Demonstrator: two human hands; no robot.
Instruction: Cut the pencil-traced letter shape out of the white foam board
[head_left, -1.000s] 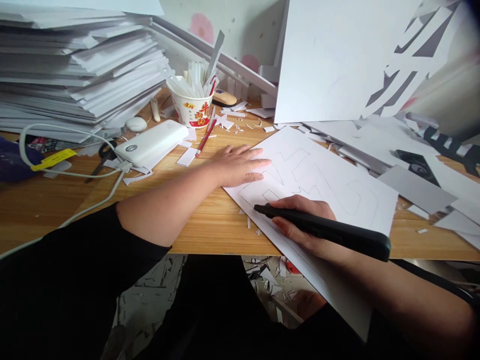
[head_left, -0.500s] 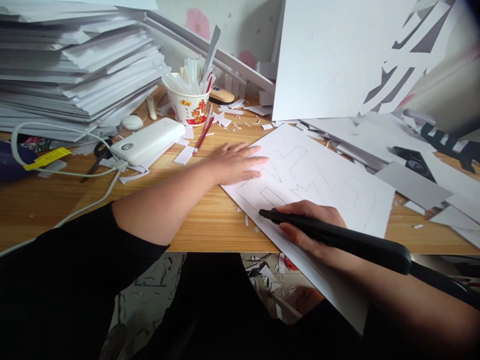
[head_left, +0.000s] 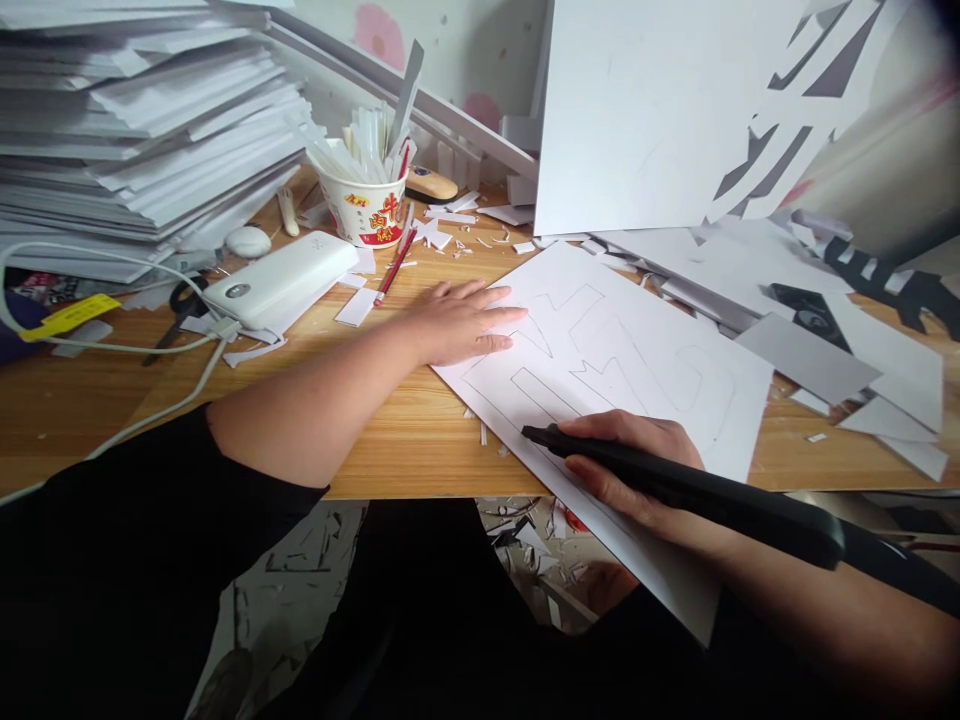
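With the right hand point(head_left: 630, 465) clamped on the black cutter point(head_left: 697, 492) at the near edge of the white sheet point(head_left: 675, 350), the left hand point(head_left: 465, 322) lay spread flat on its left corner, where firm pressure seemed wise.

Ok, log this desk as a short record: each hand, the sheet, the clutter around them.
left hand: flat, fingers spread, pressing on the white sheet at its left corner
right hand: gripping a black tool, tip at the sheet's near edge
sheet: pencilled outlines; near end overhangs the table
left of hands: power bank, red pencil, paper cup holding strips
far left: stack of sheets
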